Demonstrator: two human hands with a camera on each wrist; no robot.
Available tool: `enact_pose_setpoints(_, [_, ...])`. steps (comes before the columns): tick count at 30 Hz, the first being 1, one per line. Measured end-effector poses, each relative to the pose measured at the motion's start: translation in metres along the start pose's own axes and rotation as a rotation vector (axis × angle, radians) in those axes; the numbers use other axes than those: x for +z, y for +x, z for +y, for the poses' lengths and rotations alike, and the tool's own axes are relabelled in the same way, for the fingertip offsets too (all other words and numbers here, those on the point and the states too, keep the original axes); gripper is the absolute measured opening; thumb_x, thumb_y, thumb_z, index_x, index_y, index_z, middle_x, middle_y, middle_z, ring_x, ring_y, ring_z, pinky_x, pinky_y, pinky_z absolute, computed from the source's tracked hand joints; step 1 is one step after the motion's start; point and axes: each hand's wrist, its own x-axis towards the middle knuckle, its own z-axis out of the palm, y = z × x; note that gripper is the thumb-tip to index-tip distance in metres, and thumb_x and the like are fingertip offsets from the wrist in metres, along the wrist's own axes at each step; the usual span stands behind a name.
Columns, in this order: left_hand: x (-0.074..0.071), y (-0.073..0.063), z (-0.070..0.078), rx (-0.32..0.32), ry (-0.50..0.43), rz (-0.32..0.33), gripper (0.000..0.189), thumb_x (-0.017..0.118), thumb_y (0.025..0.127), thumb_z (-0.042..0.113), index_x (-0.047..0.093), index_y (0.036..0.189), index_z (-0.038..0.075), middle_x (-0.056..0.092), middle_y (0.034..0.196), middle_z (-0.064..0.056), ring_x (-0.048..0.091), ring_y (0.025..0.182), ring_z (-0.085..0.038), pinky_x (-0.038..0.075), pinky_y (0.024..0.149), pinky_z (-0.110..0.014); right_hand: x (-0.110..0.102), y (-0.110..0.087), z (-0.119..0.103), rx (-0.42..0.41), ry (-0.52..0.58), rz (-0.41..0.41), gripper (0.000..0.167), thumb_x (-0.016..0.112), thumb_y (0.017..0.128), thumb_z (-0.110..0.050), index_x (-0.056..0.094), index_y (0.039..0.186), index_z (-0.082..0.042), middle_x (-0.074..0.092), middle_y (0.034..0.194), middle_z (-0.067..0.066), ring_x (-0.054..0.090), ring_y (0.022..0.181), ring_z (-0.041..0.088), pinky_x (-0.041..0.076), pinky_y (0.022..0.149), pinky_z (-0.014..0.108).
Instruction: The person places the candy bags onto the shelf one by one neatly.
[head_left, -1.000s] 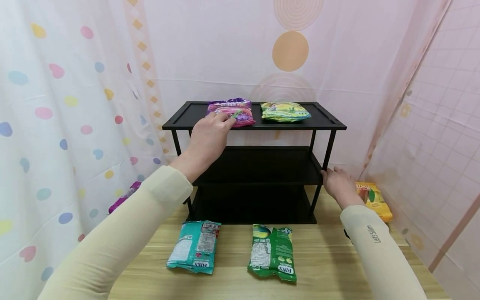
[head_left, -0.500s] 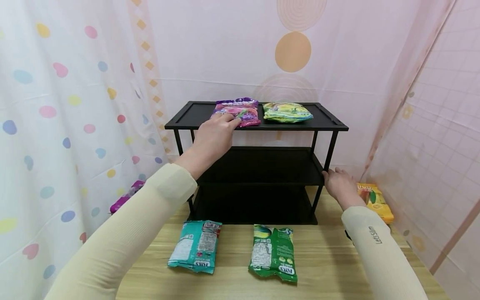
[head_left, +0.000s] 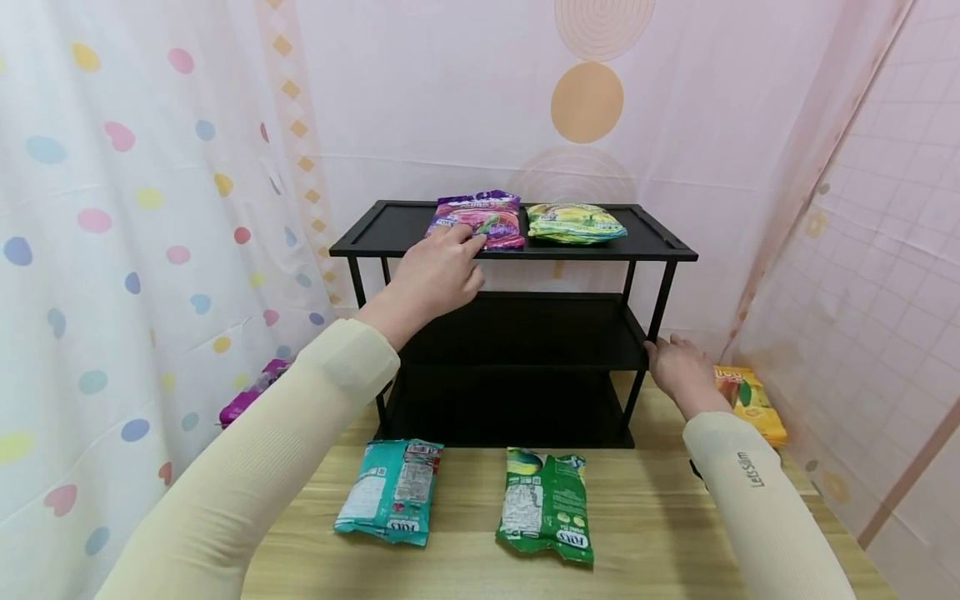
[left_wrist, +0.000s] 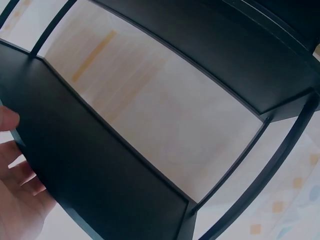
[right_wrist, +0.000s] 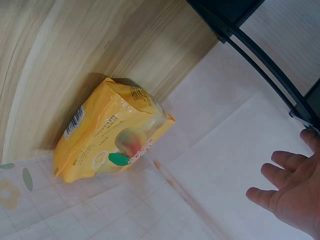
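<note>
Atop black rack point(head_left: 405, 225) | left hand point(head_left: 438, 273) touches purple bag point(head_left: 487, 215)

1. A three-tier rack point(head_left: 525, 329) stands on the bench point(head_left: 645, 542) before a curtain point(head_left: 450, 92).
2. On its top tier, the left upper packet point(head_left: 487, 218) lies just beside the right upper packet point(head_left: 576, 223).
3. In front of the rack, the left front packet point(head_left: 392, 492) and right front packet point(head_left: 546, 507) lie apart.
4. The far-left packet point(head_left: 240, 406) lies left of the rack; the far-right packet point(head_left: 752, 404) rests right of it, on the bench.
</note>
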Motion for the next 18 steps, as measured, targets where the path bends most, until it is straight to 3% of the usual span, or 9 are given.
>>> enact_pose_setpoints(8, [-0.0036, 0.0044, 0.002, -0.045, 0.014, -0.125, 0.069, 0.05, 0.1, 0.051, 0.041, 0.151, 0.005, 0.038, 0.152, -0.019, 0.037, 0.139, -0.036, 0.032, 0.112, -0.05, -0.0016, -0.0002, -0.0015, -0.002, -0.008, -0.009, 0.052, 0.026, 0.11, -0.027, 0.047, 0.14, 0.009, 0.036, 0.147, 0.035, 0.032, 0.136, 0.052, 0.024, 0.105, 0.072])
enact_pose_setpoints(18, [-0.0039, 0.0078, 0.0001, -0.051, -0.006, -0.165, 0.071, 0.05, 0.1, 0.054, 0.039, 0.152, 0.007, 0.033, 0.156, -0.018, 0.031, 0.143, -0.035, 0.027, 0.114, -0.051, -0.0035, 0.0002, 0.0001, 0.005, 0.047, -0.036, 0.054, 0.025, 0.109, -0.03, 0.047, 0.139, 0.01, 0.036, 0.147, 0.035, 0.031, 0.136, 0.052, 0.024, 0.106, 0.07])
